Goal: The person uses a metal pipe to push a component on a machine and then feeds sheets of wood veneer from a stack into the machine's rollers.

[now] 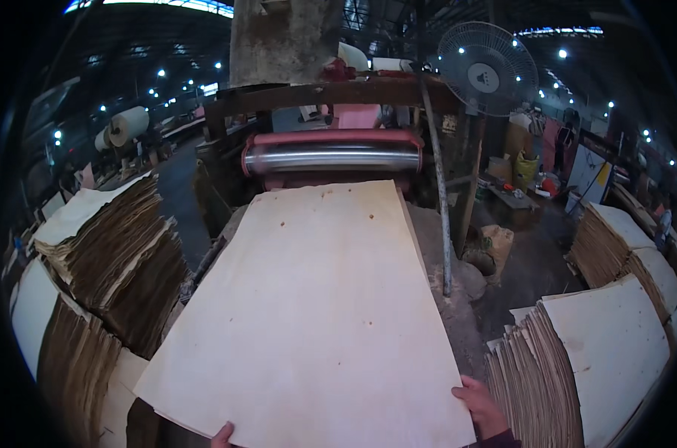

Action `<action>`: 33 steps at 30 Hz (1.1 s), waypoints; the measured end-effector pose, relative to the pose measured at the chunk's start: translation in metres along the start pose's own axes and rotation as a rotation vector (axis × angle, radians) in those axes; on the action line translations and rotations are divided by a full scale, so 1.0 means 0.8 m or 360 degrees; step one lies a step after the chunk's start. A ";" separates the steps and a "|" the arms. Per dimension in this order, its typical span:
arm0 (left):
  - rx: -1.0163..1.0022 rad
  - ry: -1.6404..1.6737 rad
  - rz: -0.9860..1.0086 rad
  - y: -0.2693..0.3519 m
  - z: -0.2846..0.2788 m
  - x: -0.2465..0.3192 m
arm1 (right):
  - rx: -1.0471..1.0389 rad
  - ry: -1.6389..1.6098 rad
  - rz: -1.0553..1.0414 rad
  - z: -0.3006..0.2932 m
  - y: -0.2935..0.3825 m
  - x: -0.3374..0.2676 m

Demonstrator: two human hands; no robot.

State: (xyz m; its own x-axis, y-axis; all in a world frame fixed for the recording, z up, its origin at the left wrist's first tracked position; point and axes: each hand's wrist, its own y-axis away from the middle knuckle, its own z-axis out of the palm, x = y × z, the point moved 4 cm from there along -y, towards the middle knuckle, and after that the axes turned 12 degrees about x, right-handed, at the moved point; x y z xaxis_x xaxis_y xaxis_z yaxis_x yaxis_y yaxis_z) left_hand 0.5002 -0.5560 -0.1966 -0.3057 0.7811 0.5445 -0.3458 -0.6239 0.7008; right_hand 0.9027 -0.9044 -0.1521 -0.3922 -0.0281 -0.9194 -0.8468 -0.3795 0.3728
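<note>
A large pale wood veneer sheet (316, 302) lies before me, its far edge just short of a roller machine with a shiny metal roller (332, 158) and a red-pink roller (332, 136) above it. At the near left edge my left hand (222, 435) grips the sheet, thumb on top and fingers hidden beneath. My right hand (481, 404) holds the near right edge, with the thumb over the veneer. Another sheet edge shows under the top one along the right side.
Veneer stacks stand at left (120, 246) and right (607, 341). An upright metal pole (438, 190) and a fan (487, 73) are at the machine's right. A sack (496, 249) sits on the floor beyond. Part of a person (563, 145) shows far right.
</note>
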 end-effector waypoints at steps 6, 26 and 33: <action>0.0110 -0.0217 0.0184 0.010 0.004 0.032 | 0.0188 0.0100 0.0038 -0.017 0.012 0.004; -0.0543 0.0156 0.0220 -0.248 0.398 0.132 | 0.0594 0.1833 -0.1356 0.047 -0.006 0.074; -0.0511 0.0080 0.0194 -0.407 0.479 0.124 | 0.0800 0.2141 -0.0992 0.037 0.039 0.067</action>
State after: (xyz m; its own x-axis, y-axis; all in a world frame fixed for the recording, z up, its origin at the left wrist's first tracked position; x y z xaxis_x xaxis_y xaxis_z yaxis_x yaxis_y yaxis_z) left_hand 0.9221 -0.2650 -0.1944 -0.4027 0.7030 0.5862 -0.5630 -0.6952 0.4469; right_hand 0.8447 -0.8902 -0.1863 0.4166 -0.8685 -0.2684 -0.8834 -0.3172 -0.3449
